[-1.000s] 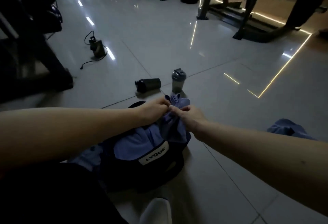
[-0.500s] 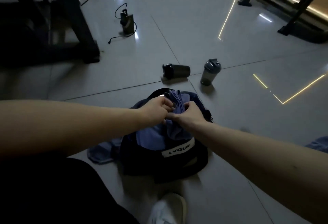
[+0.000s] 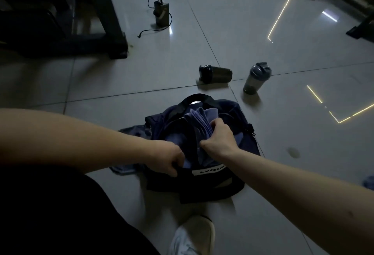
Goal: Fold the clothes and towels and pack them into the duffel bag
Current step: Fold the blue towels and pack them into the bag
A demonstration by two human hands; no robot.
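A dark navy duffel bag [image 3: 202, 186] sits unzipped on the tiled floor, white label facing the near side and a black strap arched over its far end. A folded purple-blue cloth [image 3: 199, 118] stands up out of the opening, gripped by the right hand [image 3: 219, 139]. The left hand [image 3: 165, 159] holds the bag's near rim. A denim-blue garment [image 3: 131, 131] lies crumpled on the floor, partly under the bag's left side. A small blue cloth [image 3: 368, 182] lies well apart to the right.
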